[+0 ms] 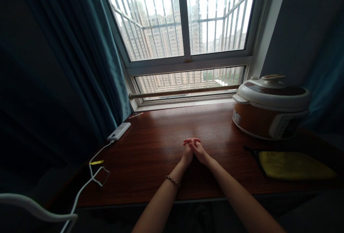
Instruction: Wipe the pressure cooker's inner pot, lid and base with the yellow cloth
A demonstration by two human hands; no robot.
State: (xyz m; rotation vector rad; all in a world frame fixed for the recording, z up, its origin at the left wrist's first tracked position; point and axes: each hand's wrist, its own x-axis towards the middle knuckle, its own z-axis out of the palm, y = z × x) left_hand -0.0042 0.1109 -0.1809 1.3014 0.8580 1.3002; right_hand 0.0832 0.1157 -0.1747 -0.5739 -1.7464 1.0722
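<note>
My left hand (pixel 187 153) and my right hand (pixel 201 152) rest together over the middle of the brown wooden table (pixel 161 129). Their fingers are folded into each other, and no object shows between them. A beaded bracelet (pixel 172 180) circles my left wrist. The palms are hidden from view.
At the right stands a white and brown electric cooker (pixel 271 109), with a yellow pouch (pixel 297 165) in front of it. A white power bank (pixel 119 132) with a white cable (pixel 90 170) lies at the left, near a blue curtain (pixel 88 64). Behind is a barred window (pixel 185 21).
</note>
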